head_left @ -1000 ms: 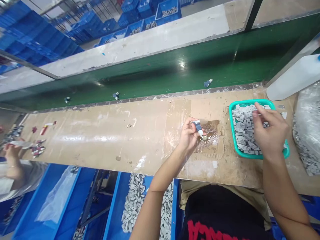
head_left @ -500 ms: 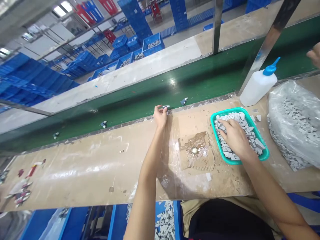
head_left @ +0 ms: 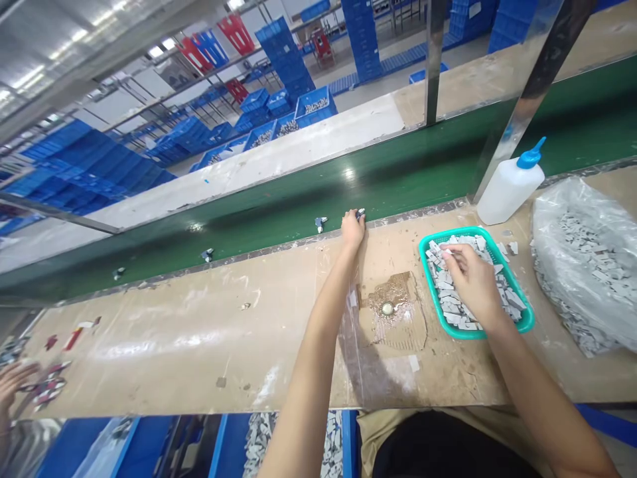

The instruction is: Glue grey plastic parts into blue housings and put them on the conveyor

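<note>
My left hand [head_left: 353,228] reaches to the near edge of the green conveyor belt [head_left: 279,222]. Its fingers are closed around a small dark-blue and white plastic part [head_left: 360,214]. Just left of it, a similar part [head_left: 320,224] lies on the belt. My right hand [head_left: 474,279] is over a turquoise basket [head_left: 432,292] heaped with flat light-grey pieces. Thumb and forefinger pinch one small grey piece [head_left: 448,251], partly hidden by the fingertips. Between my arms, a wet cardboard scrap [head_left: 413,318] carries a small pale round blob [head_left: 387,309].
A white bottle with a blue nozzle [head_left: 510,189] stands behind the basket. To the right sits a clear bag of grey pieces [head_left: 587,265]. Further parts [head_left: 208,255] lie on the belt. Another person's hand [head_left: 12,382] is at far left, beside red and white parts [head_left: 50,385].
My left hand has moved right along the belt edge to another part, leaving one part behind on the belt. My right hand has lifted slightly, now pinching a grey piece.
</note>
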`<state>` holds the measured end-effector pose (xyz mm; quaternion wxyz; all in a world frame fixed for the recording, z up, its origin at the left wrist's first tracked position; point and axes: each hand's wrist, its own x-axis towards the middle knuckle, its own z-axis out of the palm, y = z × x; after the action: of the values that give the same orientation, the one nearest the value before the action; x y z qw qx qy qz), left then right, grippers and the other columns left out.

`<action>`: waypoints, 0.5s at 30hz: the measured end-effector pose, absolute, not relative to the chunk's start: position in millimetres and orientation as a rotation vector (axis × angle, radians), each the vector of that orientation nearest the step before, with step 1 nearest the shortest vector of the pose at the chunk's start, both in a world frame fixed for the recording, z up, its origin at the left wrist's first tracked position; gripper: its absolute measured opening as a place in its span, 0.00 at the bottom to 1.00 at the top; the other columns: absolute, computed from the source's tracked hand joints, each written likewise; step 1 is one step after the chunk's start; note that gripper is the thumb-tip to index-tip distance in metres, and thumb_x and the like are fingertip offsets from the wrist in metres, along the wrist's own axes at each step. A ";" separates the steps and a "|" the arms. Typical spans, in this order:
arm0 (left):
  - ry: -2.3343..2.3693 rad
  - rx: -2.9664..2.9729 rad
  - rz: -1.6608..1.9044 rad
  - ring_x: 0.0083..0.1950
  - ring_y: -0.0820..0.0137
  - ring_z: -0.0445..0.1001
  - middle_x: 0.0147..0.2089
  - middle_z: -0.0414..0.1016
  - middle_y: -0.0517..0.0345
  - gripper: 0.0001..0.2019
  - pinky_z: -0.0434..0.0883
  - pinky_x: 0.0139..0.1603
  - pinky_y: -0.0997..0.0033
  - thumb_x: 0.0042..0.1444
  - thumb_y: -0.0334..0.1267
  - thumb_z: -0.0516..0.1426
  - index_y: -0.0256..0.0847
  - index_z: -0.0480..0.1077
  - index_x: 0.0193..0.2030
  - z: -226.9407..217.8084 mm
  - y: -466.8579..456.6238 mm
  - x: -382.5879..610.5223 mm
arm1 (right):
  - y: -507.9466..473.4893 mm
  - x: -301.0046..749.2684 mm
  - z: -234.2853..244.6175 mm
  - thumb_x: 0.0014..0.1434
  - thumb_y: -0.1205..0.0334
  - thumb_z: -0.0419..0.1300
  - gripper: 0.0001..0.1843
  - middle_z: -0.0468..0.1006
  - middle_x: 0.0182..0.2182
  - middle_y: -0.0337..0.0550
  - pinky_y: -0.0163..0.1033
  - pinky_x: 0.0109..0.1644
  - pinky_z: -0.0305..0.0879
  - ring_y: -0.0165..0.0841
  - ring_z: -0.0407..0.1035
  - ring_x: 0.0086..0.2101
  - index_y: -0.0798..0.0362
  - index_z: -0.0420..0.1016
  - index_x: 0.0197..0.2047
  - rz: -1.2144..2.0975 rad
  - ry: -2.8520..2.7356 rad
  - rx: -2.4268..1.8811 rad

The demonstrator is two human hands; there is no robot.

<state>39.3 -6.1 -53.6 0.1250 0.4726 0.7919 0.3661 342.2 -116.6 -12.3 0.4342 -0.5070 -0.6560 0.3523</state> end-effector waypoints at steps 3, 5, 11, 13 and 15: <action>2.260 1.311 1.152 0.60 0.55 0.75 0.55 0.78 0.39 0.14 0.65 0.67 0.55 0.56 0.27 0.57 0.35 0.77 0.48 -47.8 -12.3 37.6 | -116.6 344.3 -6.1 0.62 0.41 0.60 0.18 0.81 0.37 0.45 0.45 0.32 0.77 0.39 0.79 0.32 0.47 0.70 0.42 1.277 -1.341 -1.171; 2.199 1.260 1.210 0.55 0.58 0.77 0.53 0.79 0.41 0.14 0.70 0.63 0.57 0.54 0.27 0.58 0.35 0.77 0.48 -42.8 -23.2 36.7 | -114.8 346.5 -2.0 0.57 0.40 0.65 0.21 0.80 0.31 0.40 0.43 0.29 0.77 0.37 0.78 0.27 0.47 0.70 0.40 1.396 -1.249 -1.122; 1.642 0.900 1.513 0.39 0.72 0.78 0.45 0.78 0.53 0.25 0.76 0.46 0.69 0.46 0.34 0.67 0.40 0.71 0.53 -38.6 -90.5 56.4 | -112.8 351.8 6.2 0.45 0.44 0.74 0.24 0.79 0.25 0.36 0.40 0.30 0.78 0.33 0.75 0.24 0.49 0.74 0.37 1.465 -1.206 -1.023; 1.364 0.682 1.577 0.37 0.74 0.77 0.43 0.77 0.54 0.25 0.75 0.47 0.70 0.44 0.34 0.68 0.41 0.70 0.50 -37.0 -117.1 64.5 | -119.0 348.4 6.7 0.46 0.46 0.74 0.21 0.81 0.26 0.38 0.40 0.30 0.78 0.34 0.76 0.25 0.50 0.76 0.36 1.455 -1.259 -1.031; 1.237 0.582 1.542 0.38 0.75 0.76 0.45 0.78 0.53 0.19 0.75 0.47 0.71 0.47 0.34 0.66 0.41 0.71 0.47 -34.0 -141.6 70.0 | -129.9 340.4 6.1 0.49 0.48 0.73 0.18 0.84 0.31 0.42 0.41 0.32 0.79 0.35 0.78 0.27 0.51 0.80 0.37 1.436 -1.380 -1.024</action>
<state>70.0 -141.6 -34.0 0.5146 0.2422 0.5146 0.6417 340.4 -129.9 6.1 0.4360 -0.4116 -0.5545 0.5771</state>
